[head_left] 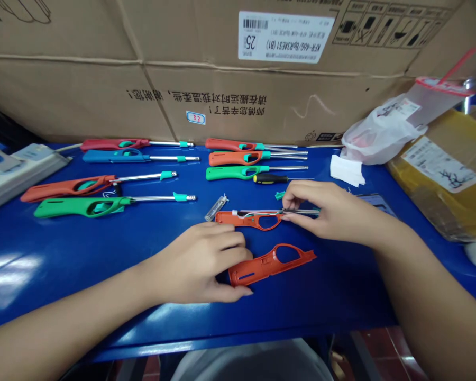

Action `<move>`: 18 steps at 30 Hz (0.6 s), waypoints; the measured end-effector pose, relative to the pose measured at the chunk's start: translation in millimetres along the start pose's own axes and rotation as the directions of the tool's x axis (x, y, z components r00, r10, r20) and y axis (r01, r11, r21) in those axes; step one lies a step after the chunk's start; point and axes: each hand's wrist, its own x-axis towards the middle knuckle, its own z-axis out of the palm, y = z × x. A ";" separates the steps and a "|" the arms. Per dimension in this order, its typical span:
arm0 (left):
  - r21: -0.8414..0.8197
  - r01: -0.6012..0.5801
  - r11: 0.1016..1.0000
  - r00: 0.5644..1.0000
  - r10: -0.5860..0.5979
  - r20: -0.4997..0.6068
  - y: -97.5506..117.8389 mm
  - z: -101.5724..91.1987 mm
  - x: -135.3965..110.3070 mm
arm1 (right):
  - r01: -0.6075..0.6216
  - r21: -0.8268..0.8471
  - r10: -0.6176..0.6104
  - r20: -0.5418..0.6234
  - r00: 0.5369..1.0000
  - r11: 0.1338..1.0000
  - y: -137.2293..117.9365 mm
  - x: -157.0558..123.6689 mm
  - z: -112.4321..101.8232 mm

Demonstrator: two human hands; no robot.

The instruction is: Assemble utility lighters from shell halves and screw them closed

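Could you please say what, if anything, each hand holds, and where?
Right hand: metal tube, near the orange handle. Left hand: loose orange shell, by its butt end.

A glossy blue table (103,238) spans the frame, bearing four long-nosed gas lighters (59,208) at left, three more (226,173) at upper centre with a black-and-yellow screwdriver (266,179) just below. Mid-frame lie an opened orange lighter half-shell (229,218), its matching half (262,268) and a small clear tank (216,208); folded white paper (346,170) lies at upper right
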 end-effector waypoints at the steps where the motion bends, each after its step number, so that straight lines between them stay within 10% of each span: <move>1: -0.003 0.009 1.000 1.000 -0.009 0.006 -0.8 -0.2 0.1 | 0.001 0.002 -0.001 0.007 1.000 1.000 -0.4 -0.2 0.3; 18: 0.298 0.062 0.953 0.996 -0.076 0.037 -23.8 -32.5 -8.4 | -0.100 0.249 0.093 0.041 0.995 0.963 -21.8 -12.9 24.3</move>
